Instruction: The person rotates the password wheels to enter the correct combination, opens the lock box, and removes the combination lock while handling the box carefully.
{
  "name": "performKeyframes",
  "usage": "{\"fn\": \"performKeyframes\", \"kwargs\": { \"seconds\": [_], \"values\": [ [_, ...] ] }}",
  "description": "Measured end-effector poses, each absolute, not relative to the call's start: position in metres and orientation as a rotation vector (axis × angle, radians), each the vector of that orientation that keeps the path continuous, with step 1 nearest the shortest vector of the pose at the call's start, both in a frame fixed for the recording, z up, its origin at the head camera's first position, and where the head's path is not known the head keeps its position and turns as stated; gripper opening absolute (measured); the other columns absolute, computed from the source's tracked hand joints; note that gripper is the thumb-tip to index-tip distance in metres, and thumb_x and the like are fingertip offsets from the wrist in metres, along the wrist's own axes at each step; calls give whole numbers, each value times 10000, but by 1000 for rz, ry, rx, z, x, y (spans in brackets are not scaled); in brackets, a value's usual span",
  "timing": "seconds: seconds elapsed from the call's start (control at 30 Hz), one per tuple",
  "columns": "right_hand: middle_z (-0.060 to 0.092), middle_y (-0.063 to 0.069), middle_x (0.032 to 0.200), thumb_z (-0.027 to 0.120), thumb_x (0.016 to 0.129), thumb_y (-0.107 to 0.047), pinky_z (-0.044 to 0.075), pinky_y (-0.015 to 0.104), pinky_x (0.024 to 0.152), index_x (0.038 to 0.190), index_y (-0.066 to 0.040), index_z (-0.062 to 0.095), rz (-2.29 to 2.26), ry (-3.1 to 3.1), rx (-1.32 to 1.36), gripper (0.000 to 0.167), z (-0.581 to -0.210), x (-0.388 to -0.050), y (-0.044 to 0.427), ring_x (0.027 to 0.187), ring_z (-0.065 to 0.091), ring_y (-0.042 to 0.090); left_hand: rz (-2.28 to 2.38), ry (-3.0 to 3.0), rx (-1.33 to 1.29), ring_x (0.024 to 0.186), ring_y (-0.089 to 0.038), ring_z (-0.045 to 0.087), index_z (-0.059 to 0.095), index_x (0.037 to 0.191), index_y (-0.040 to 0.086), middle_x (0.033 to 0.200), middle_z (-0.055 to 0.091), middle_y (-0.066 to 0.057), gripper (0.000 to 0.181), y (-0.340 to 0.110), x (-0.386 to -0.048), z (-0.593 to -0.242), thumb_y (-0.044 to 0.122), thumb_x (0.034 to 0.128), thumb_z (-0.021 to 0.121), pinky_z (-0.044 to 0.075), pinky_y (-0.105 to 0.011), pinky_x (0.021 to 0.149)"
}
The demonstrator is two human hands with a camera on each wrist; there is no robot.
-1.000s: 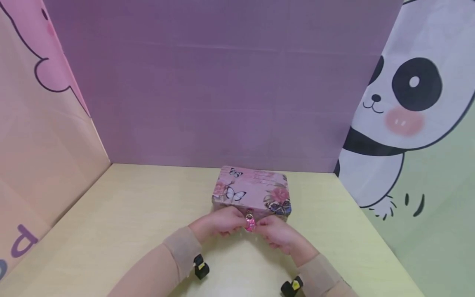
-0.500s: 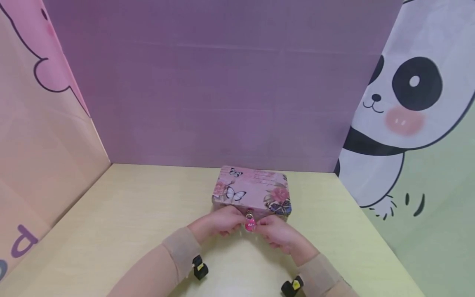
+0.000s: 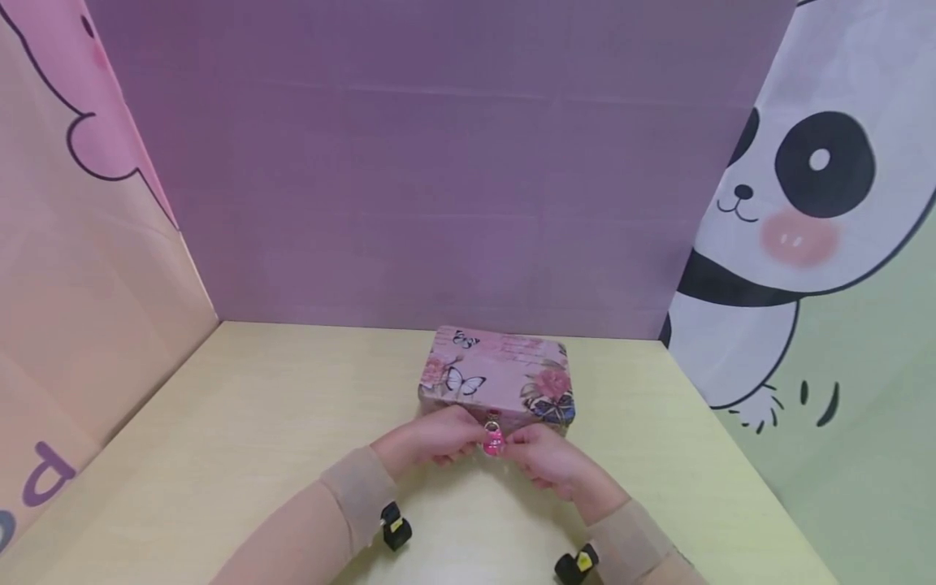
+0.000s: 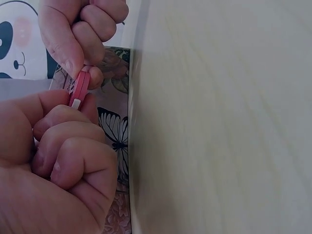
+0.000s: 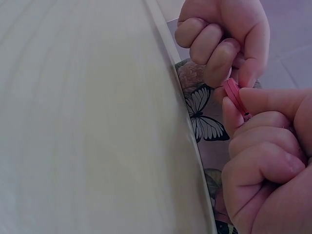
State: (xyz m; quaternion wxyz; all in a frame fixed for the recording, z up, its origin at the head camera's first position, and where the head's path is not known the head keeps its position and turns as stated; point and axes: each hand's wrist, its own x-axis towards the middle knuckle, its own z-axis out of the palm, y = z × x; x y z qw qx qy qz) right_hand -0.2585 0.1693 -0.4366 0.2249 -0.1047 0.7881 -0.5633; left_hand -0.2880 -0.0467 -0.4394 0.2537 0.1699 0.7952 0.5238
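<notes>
A small pink padlock [image 3: 493,443] hangs by its metal shackle at the front clasp of a pink box [image 3: 504,370] printed with butterflies and roses. The box's lid is down. From the left side, my left hand [image 3: 442,433] pinches the padlock between thumb and forefinger, its other fingers curled in. My right hand [image 3: 544,457] pinches the opposite side in the same way. Seen edge-on in the left wrist view, the padlock [image 4: 79,90] has a small white part on its rim. The fingertips of both hands cover part of the padlock [image 5: 235,96] in the right wrist view.
The box stands on a pale wooden table [image 3: 292,406], close to a purple back panel [image 3: 439,203]. Side panels with cartoon pictures, one a panda [image 3: 797,252], border the table left and right. A black wrist device [image 3: 396,526] sits at each cuff.
The padlock's face has turned slightly between my fingers. Both hands and the box stay nearly in place.
</notes>
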Motion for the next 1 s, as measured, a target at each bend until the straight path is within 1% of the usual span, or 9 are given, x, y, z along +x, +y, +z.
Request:
{"fn": "performKeyframes", "kwargs": {
  "seconds": [0.2,0.33,0.57,0.63,0.73,0.87,1.0],
  "values": [
    [343,-78,550,680,964,-182,240,212,413,1072,57,698,-1555,2179,-292,263,-435,-258,170,451,276,66,1388,2184,493,431,-77,278,669,803,-20,539,374,60,336,-46,-285,-437,268,975,651,235,-235,396],
    [334,-79,548,675,965,-171,237,211,409,1057,66,689,-1564,2172,-293,255,-437,-258,170,448,272,64,1374,2199,504,429,-73,276,707,861,-42,531,364,69,332,-46,-285,-435,266,974,657,233,-233,396],
    [336,-82,550,652,971,-151,242,206,412,1072,69,680,-1563,2176,-292,244,-438,-258,171,451,273,61,1388,2185,504,423,-75,275,699,838,-35,522,365,64,316,-46,-287,-436,257,959,678,229,-234,392],
    [334,-82,551,645,972,-147,242,206,413,1076,72,678,-1565,2172,-292,245,-438,-258,171,452,273,61,1403,2179,505,420,-76,275,707,840,-38,518,364,63,304,-46,-287,-437,247,945,692,227,-234,389],
    [332,-80,552,641,973,-142,243,206,414,1079,75,676,-1571,2167,-291,244,-438,-258,171,452,273,62,1423,2163,502,418,-76,278,677,810,-50,516,365,62,301,-45,-286,-438,226,924,711,227,-236,387],
    [336,-77,551,664,968,-170,245,212,411,1063,70,682,-1568,2167,-291,259,-438,-258,171,450,278,66,1441,2173,482,427,-79,288,651,780,-13,529,374,61,286,-46,-286,-438,224,931,704,242,-233,392],
    [336,-78,548,694,959,-212,243,218,409,1036,60,688,-1557,2176,-290,283,-437,-259,170,449,279,68,1492,2156,420,446,-87,279,576,718,87,546,357,61,291,-46,-285,-435,224,961,658,235,-236,407]
  ]
}}
